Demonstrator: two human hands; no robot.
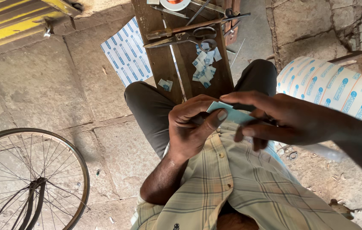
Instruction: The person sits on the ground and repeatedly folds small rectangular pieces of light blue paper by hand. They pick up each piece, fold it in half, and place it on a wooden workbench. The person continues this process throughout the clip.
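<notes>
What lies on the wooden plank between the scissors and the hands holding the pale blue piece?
In the head view, a heap of small cut blue-and-white pieces lies on the wooden plank, between the scissors and the left hand and right hand holding the pale blue piece.

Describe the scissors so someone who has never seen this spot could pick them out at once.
Start at the dark wooden board running up from the person's knees. Near its far end, just above a heap of small blue-and-white paper pieces, lie the scissors. Unlike the straight tools beside them, they have looped handles and long pointed blades aimed left.
</notes>
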